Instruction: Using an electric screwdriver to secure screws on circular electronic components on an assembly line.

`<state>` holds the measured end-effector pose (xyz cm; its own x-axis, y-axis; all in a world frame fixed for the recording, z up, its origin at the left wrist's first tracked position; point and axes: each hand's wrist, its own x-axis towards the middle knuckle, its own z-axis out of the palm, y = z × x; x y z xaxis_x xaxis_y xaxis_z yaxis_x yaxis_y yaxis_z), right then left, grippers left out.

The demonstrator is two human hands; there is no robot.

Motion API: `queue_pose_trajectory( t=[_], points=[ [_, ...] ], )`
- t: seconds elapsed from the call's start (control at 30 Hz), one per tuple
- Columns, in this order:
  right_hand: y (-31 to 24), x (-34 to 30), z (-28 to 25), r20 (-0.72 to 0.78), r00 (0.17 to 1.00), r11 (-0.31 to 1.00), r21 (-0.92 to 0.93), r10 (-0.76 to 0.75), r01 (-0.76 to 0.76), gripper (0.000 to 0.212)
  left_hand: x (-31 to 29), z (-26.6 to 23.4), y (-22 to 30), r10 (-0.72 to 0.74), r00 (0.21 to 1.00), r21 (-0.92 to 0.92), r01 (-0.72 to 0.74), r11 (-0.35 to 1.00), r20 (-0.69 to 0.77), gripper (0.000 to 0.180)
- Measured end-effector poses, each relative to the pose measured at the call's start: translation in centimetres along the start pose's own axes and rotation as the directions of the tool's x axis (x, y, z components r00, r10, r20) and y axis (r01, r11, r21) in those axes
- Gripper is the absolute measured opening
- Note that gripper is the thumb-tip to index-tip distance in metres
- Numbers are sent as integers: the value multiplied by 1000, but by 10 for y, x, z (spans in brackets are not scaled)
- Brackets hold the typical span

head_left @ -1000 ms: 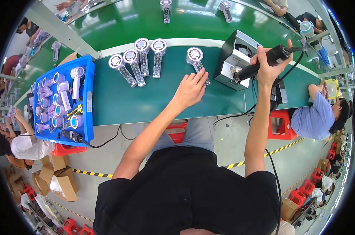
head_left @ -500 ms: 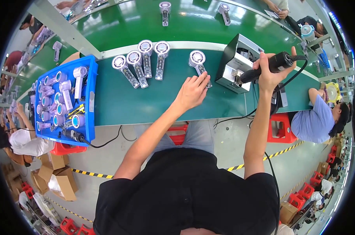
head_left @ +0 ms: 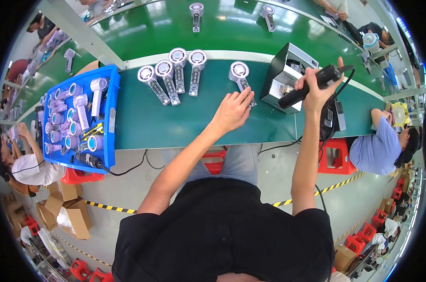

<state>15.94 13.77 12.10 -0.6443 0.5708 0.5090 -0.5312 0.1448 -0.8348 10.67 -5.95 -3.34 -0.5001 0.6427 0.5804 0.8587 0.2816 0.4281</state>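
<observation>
My left hand (head_left: 232, 112) is closed at the handle of a white handheld fan (head_left: 239, 70), which lies on the green bench with its round head away from me. The fingers cover the lower handle. My right hand (head_left: 315, 94) is wrapped round a black electric screwdriver (head_left: 295, 96) with a cord at its rear. Its front end points left and down, in front of a black and silver box-shaped machine (head_left: 272, 75). Whether the tip touches anything, I cannot tell. Left of the held fan, several similar fans (head_left: 164, 69) with see-through handles lie side by side.
A blue crate (head_left: 112, 120) at the left holds several purple fans and another corded black tool (head_left: 87, 160). Beyond the bench rail, more fans lie on a green surface (head_left: 147, 28). Cords hang by the bench's front edge. A person in blue (head_left: 375, 145) sits at the right.
My right hand has brought the screwdriver left and slightly toward me, away from the machine's front. My left hand stays at the fan's handle. The whole view has shifted a little.
</observation>
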Motion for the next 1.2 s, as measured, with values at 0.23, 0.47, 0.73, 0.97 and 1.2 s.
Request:
queue_pose_trajectory(
  t=[0.23, 0.47, 0.73, 0.97, 1.2],
  points=[
    [11, -30, 34, 71, 994, 992, 107, -80, 72, 93, 1, -2, 2, -11, 1000, -6, 11, 1000, -2, 50],
    [26, -39, 46, 139, 984, 993, 72, -108, 98, 92, 2, -4, 3, -4, 1000, -10, 4, 1000, 0, 49],
    [31, -42, 47, 160, 979, 992, 40, -127, 122, 91, 2, -2, 1, -6, 1000, -16, 6, 1000, 4, 49],
    [34, -46, 45, 166, 973, 987, 15, -157, 157, 90, 2, -3, 1, -6, 1000, -26, 6, 1000, -6, 49],
    [33, -47, 47, 168, 975, 989, 51, -146, 139, 91, 1, -2, -1, -3, 1000, -18, 3, 1000, -5, 49]
  ],
)
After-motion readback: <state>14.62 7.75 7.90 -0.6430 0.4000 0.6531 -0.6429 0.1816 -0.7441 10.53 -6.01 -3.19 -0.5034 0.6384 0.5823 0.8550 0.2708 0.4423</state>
